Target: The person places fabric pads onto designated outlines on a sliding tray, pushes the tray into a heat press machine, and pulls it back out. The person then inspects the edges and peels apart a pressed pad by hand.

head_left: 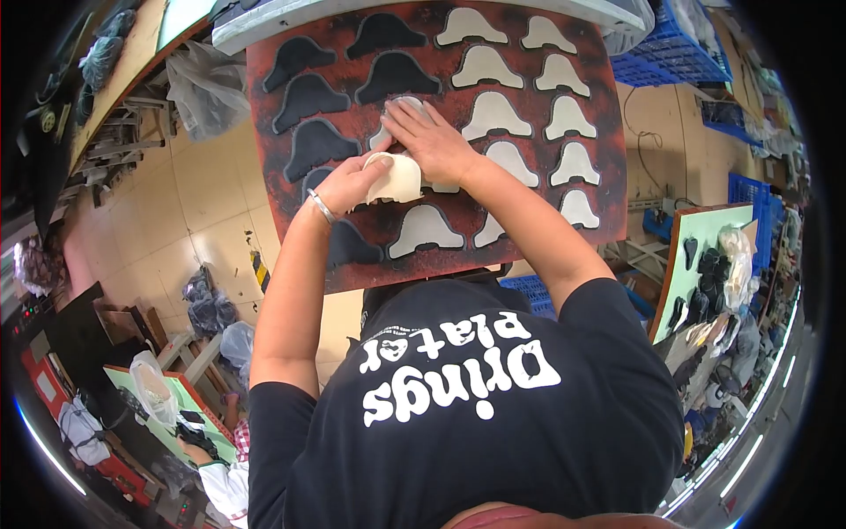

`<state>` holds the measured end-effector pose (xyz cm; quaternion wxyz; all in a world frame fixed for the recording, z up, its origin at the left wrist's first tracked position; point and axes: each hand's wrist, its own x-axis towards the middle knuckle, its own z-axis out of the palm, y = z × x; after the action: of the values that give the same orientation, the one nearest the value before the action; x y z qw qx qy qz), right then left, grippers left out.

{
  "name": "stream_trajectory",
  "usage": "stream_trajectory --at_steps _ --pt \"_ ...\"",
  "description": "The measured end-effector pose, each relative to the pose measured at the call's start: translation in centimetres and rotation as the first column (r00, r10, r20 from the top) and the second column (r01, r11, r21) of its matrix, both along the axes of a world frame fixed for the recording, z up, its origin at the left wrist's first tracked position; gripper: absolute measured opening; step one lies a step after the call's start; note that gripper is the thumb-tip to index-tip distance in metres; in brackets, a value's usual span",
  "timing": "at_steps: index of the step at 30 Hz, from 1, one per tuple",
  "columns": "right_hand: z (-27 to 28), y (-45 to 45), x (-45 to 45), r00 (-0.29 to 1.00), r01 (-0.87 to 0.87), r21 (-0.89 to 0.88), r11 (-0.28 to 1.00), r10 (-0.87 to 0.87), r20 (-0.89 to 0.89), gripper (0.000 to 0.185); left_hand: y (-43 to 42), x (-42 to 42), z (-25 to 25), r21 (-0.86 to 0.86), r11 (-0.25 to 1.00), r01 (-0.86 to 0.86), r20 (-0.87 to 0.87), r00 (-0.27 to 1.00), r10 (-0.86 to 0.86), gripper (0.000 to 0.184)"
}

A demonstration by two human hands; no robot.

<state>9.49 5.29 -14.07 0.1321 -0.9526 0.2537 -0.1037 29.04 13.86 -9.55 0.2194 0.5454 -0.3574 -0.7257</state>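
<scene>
My left hand (pixel 348 187), with a silver bangle at the wrist, pinches a small stack of cream bell-shaped pieces (pixel 396 179) between thumb and fingers. My right hand (pixel 433 145) lies flat, fingers stretched, over a pale bell-shaped piece (pixel 409 108) on the dark red board (pixel 423 271). My palm and fingers hide part of that piece. Around both hands, rows of similar pieces lie on the board: black ones (pixel 322 148) at the left, cream ones (pixel 496 116) in the middle and at the right. A cream piece (pixel 426 231) lies just below my hands.
A pale machine edge (pixel 291 19) runs across the board's far side. Blue crates (pixel 674 48) stand at the upper right. A green-topped table (pixel 702 256) with black pieces is at the right. At lower left, another person's white sleeve (pixel 225 485) shows beside a table.
</scene>
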Motion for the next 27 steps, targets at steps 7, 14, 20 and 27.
stream_trajectory --at_steps 7,14,20,27 --pt "-0.7 -0.1 -0.3 0.999 -0.023 0.012 1.0 0.023 -0.022 0.066 1.4 1.7 1.0 -0.117 0.973 -0.201 -0.095 0.977 0.19 0.045" --pt "2.9 -1.5 0.3 0.872 0.041 0.588 0.808 -0.317 0.374 0.042 0.8 0.3 2.4 -0.123 0.871 -0.476 -0.294 0.856 0.426 0.043" --pt "5.9 -1.8 -0.7 0.821 -0.029 0.901 0.432 -0.505 0.268 0.021 -0.4 -2.4 2.2 -0.088 0.866 -0.493 -0.397 0.814 0.423 0.045" --pt "4.5 -2.8 -2.4 0.778 -0.034 0.889 0.456 -0.547 0.31 0.024 -1.2 -4.3 1.2 -0.098 0.797 -0.595 -0.397 0.758 0.517 0.046"
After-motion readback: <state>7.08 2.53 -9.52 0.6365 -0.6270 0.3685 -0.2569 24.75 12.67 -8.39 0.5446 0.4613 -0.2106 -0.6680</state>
